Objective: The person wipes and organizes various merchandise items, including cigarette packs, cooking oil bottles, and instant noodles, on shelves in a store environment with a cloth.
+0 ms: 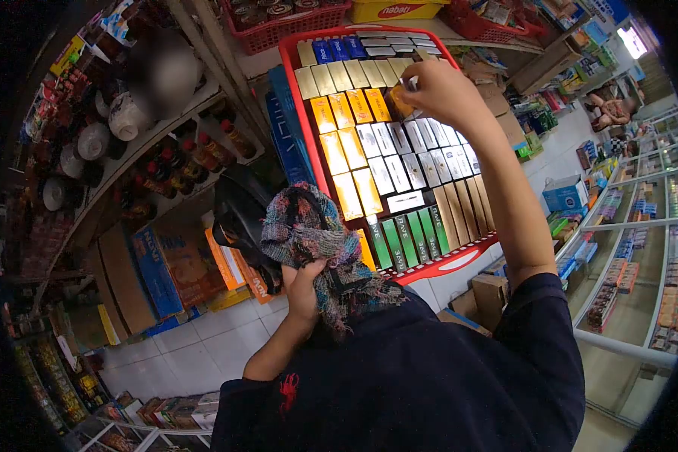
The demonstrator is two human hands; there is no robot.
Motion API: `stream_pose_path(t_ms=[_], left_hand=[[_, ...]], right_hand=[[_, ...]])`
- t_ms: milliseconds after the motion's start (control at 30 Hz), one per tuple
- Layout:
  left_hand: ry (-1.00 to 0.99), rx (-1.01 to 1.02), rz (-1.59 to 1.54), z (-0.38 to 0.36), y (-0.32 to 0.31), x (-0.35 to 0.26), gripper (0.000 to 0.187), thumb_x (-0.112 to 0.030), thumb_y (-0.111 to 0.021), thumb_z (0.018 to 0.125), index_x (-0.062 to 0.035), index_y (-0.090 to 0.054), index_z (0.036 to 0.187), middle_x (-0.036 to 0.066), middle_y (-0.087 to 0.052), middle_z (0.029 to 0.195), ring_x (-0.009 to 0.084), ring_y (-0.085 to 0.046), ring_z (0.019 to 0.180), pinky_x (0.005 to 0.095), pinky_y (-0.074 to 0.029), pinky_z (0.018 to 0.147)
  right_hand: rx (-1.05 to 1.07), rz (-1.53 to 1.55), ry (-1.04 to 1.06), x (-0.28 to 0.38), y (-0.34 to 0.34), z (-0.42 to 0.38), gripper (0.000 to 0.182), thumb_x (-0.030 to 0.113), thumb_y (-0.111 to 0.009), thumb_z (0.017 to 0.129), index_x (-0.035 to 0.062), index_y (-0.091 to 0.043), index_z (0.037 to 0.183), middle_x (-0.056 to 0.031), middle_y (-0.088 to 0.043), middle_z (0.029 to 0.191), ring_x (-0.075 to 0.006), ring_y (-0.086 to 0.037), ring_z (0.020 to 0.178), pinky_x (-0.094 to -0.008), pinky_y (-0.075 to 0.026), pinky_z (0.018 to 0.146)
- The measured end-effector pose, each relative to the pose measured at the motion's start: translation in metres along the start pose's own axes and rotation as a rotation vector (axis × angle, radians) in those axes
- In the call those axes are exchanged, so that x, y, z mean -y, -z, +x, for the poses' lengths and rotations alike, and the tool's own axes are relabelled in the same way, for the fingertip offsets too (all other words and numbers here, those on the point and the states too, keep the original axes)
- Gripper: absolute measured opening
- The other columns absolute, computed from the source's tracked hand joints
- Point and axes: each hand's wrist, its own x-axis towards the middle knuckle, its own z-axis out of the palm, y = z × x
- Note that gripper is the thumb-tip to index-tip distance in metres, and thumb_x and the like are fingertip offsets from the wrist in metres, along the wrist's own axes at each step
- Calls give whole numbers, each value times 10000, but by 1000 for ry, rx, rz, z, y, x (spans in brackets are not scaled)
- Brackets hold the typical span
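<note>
My left hand [303,292] is closed around a multicoloured woven cloth [303,226], which hangs bunched in front of my chest. My right hand [446,92] reaches over a red plastic basket [462,261] and pinches an orange pack [401,103] at the end of a row of similar orange packs [342,110]. My fingers hide part of that pack. Neat rows of small boxes fill the basket: gold packs [340,77], white packs [399,173], green packs [407,239], brown packs [459,207] and blue packs [339,50].
Shelves with bottles [203,154] and white bowls [94,141] stand on the left. Behind the cloth is a black object [237,207]. Cardboard boxes [181,260] line the left floor. A glass display case [633,264] runs along the right. Another red basket [279,26] sits beyond.
</note>
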Motion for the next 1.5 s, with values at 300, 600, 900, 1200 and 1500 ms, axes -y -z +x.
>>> stream_pose_path(t_ms=[300,600,900,1200,1500], left_hand=[[2,25,54,2,3,2,457,8,-478,683,17,-381,1130,100,-500,1054,208,-499,964,320,-393,861],[56,-27,-17,1,-5,-3,464,15,-473,690,12,-371,1143,111,-497,1053,216,-501,961,328,-394,862],[-23,45,2,3,-1,0,449,20,-460,693,31,-374,1134,116,-498,1054,214,-501,968,327,-391,868],[16,81,21,5,-1,1,436,-12,-451,701,21,-379,1130,115,-501,1047,211,-508,952,319,-401,854],[-11,26,-17,4,-2,2,426,-28,-461,701,28,-387,1117,107,-505,1034,210,-513,936,317,-403,846]], right_hand=[[170,155,-41,-7,-40,3,264,212,-547,782,-6,-509,926,-167,-583,844,-288,-571,775,-344,-438,690],[188,267,-17,-14,-29,-4,251,209,-522,804,-8,-500,929,-115,-584,780,-188,-564,693,-290,-438,626],[399,180,108,15,26,-68,249,258,-574,761,10,-595,763,-123,-587,704,-230,-566,659,-335,-427,585],[265,-287,59,57,9,-109,490,511,-607,637,23,-619,594,-123,-554,557,-284,-561,576,-375,-436,535],[308,-284,-10,59,5,-100,480,509,-630,604,29,-618,610,-138,-585,600,-279,-591,602,-369,-454,538]])
